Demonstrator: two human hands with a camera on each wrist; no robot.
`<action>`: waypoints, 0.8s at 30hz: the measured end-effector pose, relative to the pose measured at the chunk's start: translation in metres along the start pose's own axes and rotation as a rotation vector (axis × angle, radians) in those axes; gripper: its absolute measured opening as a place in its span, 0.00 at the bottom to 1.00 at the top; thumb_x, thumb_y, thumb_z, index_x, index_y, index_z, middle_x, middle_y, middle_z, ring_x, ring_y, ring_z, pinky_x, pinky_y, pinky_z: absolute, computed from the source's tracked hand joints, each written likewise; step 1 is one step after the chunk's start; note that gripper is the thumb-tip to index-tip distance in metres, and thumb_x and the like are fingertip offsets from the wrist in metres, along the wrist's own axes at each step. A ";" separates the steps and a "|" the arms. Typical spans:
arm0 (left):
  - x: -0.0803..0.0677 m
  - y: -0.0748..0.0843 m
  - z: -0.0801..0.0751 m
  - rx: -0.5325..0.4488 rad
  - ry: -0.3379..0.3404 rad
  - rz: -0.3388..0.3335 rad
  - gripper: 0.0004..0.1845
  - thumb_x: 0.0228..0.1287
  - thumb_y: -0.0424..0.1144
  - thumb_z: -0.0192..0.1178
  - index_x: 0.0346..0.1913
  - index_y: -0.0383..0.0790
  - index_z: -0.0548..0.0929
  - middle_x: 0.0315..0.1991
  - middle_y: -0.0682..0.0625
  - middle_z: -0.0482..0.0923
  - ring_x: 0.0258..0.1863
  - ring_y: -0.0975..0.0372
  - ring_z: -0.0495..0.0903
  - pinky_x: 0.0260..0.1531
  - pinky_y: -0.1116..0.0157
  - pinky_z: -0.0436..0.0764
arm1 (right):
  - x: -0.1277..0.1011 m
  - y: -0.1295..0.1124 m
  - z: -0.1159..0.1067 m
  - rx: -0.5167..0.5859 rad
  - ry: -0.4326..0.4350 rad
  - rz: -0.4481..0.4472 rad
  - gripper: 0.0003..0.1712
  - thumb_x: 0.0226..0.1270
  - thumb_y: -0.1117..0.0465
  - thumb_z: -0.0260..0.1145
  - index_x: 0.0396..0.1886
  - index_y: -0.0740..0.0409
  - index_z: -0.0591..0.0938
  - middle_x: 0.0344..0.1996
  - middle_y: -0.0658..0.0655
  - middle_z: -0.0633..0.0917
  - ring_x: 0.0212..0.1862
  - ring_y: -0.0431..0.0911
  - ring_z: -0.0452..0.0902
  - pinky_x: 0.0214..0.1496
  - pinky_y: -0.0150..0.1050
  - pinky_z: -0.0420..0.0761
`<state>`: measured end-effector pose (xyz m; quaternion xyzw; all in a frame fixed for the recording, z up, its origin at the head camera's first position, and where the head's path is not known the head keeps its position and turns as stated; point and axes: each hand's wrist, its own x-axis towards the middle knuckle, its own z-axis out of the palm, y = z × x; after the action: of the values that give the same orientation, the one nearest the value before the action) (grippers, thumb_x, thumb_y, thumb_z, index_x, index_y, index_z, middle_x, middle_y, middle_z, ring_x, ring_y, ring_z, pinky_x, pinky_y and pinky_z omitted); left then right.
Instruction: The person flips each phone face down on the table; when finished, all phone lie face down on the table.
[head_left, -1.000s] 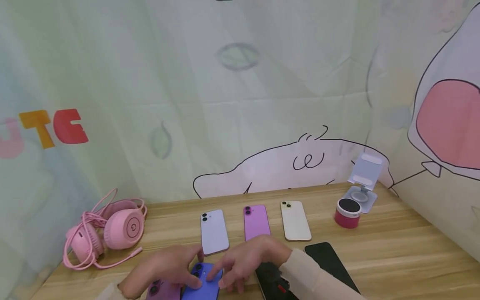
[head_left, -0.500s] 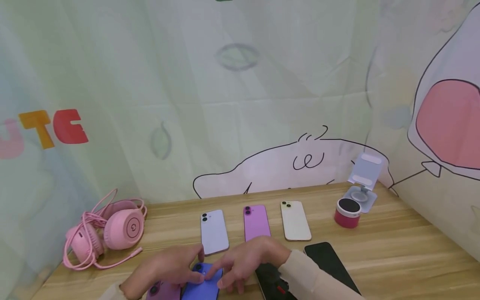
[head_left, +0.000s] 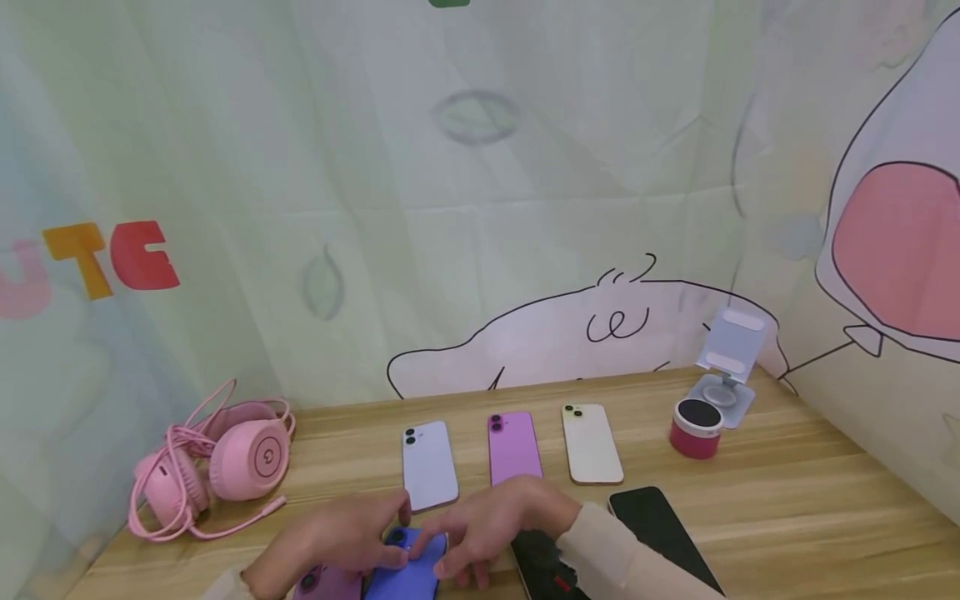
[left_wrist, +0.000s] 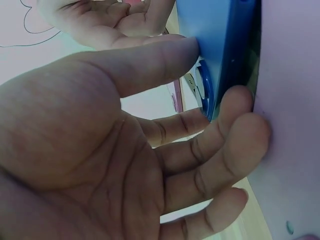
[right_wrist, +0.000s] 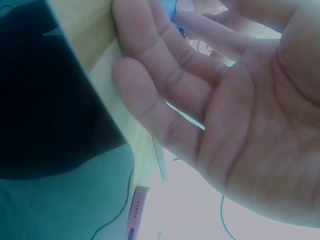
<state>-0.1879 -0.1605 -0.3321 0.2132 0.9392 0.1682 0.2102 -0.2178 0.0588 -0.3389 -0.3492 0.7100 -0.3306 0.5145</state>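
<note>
Two hands at work, neither with a closed fist. Left hand (head_left: 341,529): fingers loosely bent, thumb laid on the back of one blue phone (head_left: 405,581), index finger at its camera end; we see no full grip. Right hand (head_left: 495,521): index finger stretched onto the same blue back, close to the left thumb; the other fingers hang relaxed, holding nothing. The blue phone lies back up at the near edge of our head view, its lower end cut off.

Just left of it, one purple phone (head_left: 333,583), partly cropped. In the left wrist view, we cannot tell whether two of the left fingertips touch the purple surface there.

Beyond the hands we count three more phones in a row, backs up, two lenses each: one pale blue (head_left: 429,467), one pink-purple (head_left: 516,450), one cream (head_left: 594,446). Two dark slabs to the right: one uncovered (head_left: 663,533), one partly under the right wrist (head_left: 527,575).

Farther out on the wooden table (head_left: 825,492): one pink headset (head_left: 251,458) with bundled cable, left; one round red speaker (head_left: 696,437) and one folding stand (head_left: 731,350), right. Behind all, a printed cloth (head_left: 375,250).
</note>
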 end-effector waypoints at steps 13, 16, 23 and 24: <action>0.000 -0.003 0.000 0.021 0.009 0.080 0.17 0.60 0.41 0.71 0.46 0.45 0.74 0.28 0.54 0.72 0.26 0.62 0.72 0.26 0.63 0.69 | 0.006 0.004 0.005 -0.002 0.071 -0.038 0.18 0.79 0.66 0.53 0.64 0.51 0.69 0.25 0.55 0.81 0.24 0.44 0.78 0.29 0.30 0.78; 0.002 -0.004 0.000 0.024 0.004 0.081 0.17 0.60 0.41 0.71 0.46 0.45 0.74 0.28 0.54 0.72 0.27 0.62 0.72 0.27 0.63 0.70 | 0.006 0.004 0.005 -0.005 0.072 -0.042 0.18 0.79 0.66 0.53 0.64 0.51 0.69 0.25 0.55 0.81 0.23 0.44 0.77 0.28 0.30 0.77; 0.002 -0.004 0.000 0.027 0.000 0.058 0.17 0.60 0.42 0.71 0.46 0.45 0.74 0.29 0.53 0.72 0.28 0.61 0.72 0.29 0.62 0.70 | 0.004 0.002 0.003 0.010 0.033 -0.040 0.19 0.80 0.66 0.52 0.66 0.53 0.67 0.26 0.54 0.81 0.24 0.43 0.77 0.29 0.30 0.77; 0.001 -0.003 0.000 0.029 0.000 0.053 0.17 0.60 0.42 0.71 0.46 0.45 0.74 0.28 0.53 0.72 0.28 0.61 0.72 0.29 0.62 0.70 | 0.004 0.002 0.003 0.010 0.029 -0.038 0.20 0.80 0.66 0.52 0.67 0.53 0.67 0.26 0.54 0.81 0.24 0.43 0.77 0.30 0.29 0.78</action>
<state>-0.1900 -0.1626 -0.3343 0.2410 0.9355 0.1602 0.2026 -0.2166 0.0562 -0.3436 -0.3553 0.7087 -0.3490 0.4996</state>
